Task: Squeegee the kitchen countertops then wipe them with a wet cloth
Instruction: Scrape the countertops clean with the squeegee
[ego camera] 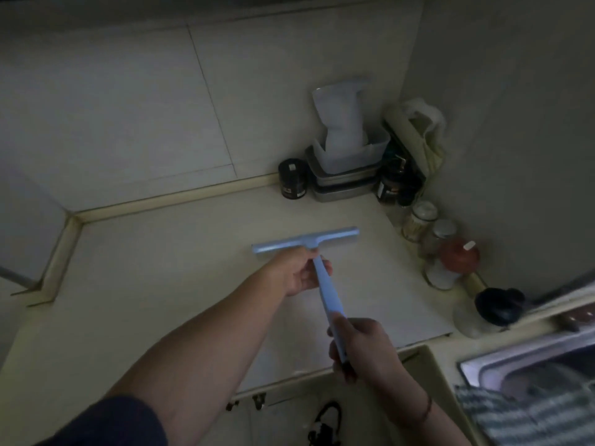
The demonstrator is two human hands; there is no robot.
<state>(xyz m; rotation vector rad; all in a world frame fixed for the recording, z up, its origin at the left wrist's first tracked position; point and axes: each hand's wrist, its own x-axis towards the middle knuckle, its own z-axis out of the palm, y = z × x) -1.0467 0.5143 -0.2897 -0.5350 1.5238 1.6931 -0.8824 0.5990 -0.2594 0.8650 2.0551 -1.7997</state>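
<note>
— Where's the squeegee right now?
— Out on the countertop (167, 262), about the middle. The pale blue squeegee (309, 241) has its blade lying across the surface, with the handle running back toward me.
— Which hand has it?
— Both. My left hand (297, 272) is curled around the neck just behind the blade, and my right hand (360, 346) is closed around the near end of the handle.
— What's around it?
— At the far right corner there's a black jar (292, 179) beside stacked metal trays (341, 185) with a white tub on top. Glass jars (431, 230) line the right wall. The sink (528, 365) is near right, with a striped cloth (515, 413) draped at its near edge
</note>
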